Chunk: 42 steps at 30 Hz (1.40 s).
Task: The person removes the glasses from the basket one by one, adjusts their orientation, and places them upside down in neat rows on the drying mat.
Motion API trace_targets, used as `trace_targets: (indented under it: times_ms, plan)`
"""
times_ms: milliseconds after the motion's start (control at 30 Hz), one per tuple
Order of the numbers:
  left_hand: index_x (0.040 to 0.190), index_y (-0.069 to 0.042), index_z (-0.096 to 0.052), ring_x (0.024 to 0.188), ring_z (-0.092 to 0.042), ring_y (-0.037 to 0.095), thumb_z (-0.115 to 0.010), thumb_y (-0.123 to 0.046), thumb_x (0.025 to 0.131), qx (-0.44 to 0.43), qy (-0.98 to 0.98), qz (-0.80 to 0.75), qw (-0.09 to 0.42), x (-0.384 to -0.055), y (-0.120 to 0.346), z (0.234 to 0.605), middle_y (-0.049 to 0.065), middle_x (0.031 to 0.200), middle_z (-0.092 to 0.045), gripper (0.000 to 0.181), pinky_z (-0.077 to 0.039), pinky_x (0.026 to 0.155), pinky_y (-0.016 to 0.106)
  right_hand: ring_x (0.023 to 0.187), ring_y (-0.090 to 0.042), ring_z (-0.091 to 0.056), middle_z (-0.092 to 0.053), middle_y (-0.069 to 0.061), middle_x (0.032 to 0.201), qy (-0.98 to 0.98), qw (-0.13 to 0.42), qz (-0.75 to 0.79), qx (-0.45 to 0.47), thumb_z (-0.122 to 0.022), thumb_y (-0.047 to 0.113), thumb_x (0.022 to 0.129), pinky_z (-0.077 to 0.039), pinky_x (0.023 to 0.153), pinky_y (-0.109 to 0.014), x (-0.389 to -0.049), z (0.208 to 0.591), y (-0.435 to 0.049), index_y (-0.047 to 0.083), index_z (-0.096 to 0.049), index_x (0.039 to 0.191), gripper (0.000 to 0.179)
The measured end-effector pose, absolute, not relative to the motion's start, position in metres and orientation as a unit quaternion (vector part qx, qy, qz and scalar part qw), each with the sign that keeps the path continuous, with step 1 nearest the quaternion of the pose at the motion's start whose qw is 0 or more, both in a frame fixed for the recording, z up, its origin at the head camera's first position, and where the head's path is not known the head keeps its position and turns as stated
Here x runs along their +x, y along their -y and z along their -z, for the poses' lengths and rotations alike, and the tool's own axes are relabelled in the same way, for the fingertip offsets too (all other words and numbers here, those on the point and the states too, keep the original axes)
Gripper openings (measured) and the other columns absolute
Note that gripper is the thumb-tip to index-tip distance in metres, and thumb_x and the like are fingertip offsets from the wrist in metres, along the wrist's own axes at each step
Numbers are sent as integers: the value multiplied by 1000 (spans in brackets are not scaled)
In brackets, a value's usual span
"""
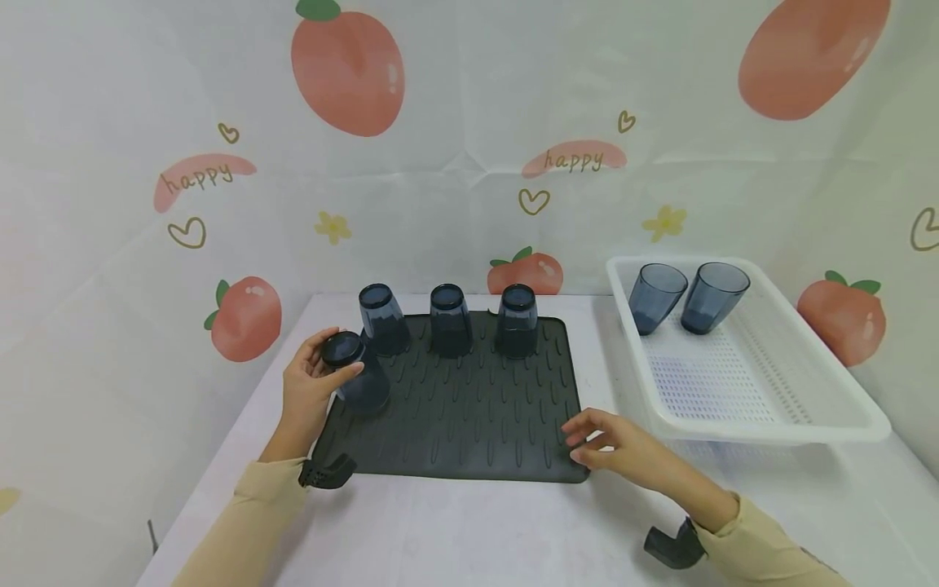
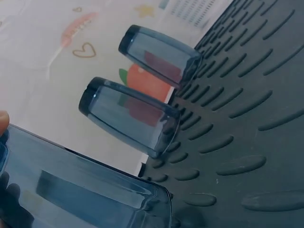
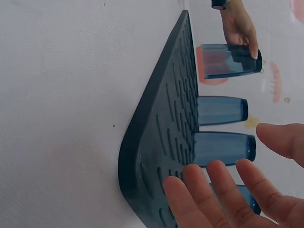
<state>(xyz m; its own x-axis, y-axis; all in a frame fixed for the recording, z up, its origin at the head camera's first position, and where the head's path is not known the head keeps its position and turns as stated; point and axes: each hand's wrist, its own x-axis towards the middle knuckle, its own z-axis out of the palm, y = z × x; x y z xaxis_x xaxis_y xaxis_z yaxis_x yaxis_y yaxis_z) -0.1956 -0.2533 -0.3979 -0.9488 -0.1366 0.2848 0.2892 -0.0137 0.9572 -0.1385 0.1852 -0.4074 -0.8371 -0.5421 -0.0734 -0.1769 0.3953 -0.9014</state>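
My left hand (image 1: 304, 395) grips an upside-down blue glass (image 1: 364, 389) near its base, thumb on one side and fingers on the other. The glass stands mouth down at the left side of a dark ribbed drying mat (image 1: 469, 432). Behind it, three more upturned blue glasses line the mat's back edge: left (image 1: 385, 322), middle (image 1: 451, 322) and right (image 1: 517, 322). By the mat's front right corner, my right hand (image 1: 612, 447) holds nothing. Its fingers (image 3: 218, 190) are spread and loosely bent in the right wrist view.
To the right stands a white plastic basket (image 1: 836, 399) with a perforated bottom. Two blue glasses, one left (image 1: 656, 299) and one right (image 1: 715, 297), lean mouth up at its back left. A printed cloth backdrop (image 1: 455, 220) hangs behind the white table (image 1: 455, 530).
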Motion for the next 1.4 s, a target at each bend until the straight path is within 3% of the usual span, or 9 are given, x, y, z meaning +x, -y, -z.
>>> trace_targets:
  times_ms: [433, 600, 833, 1133, 1400]
  plan:
    - [135, -8, -50, 117, -57, 5, -77, 5, 78, -53, 693, 704, 142, -198, 253, 410, 5, 134, -55, 64, -47, 95, 13, 95, -25, -64, -61, -22, 110, -822, 179, 497, -212, -68, 16, 91, -55, 73, -24, -138, 401, -183, -6, -55, 120, 39]
    - [135, -9, -50, 117, -56, 4, -76, 5, 79, -45, 698, 701, 139, -197, 251, 413, 0, 132, -56, 63, -47, 95, 12, 95, -25, -64, -62, -20, 110, -823, 178, 497, -209, -68, 15, 91, -54, 72, -24, -138, 403, -183, -5, -55, 120, 37]
    - [135, -10, -50, 118, -55, 3, -75, 3, 80, -43, 703, 697, 135, -196, 251, 416, 15, 140, -49, 62, -46, 95, 12, 94, -24, -64, -62, -21, 110, -821, 178, 500, -212, -68, 16, 91, -54, 73, -23, -139, 406, -184, -5, -55, 120, 39]
    - [136, -9, -49, 120, -55, 6, -77, 3, 79, -41, 702, 698, 135, -199, 257, 425, 0, 134, -55, 65, -46, 96, 13, 95, -25, -64, -62, -21, 110, -822, 180, 499, -210, -68, 15, 91, -55, 73, -23, -138, 405, -184, -5, -55, 120, 38]
    - [137, -10, -47, 121, -53, 4, -76, 2, 80, -40, 719, 681, 134, -198, 257, 427, 2, 135, -51, 65, -44, 97, 11, 95, -25, -64, -63, -21, 109, -817, 178, 505, -214, -68, 15, 91, -54, 75, -23, -137, 408, -184, -5, -55, 120, 37]
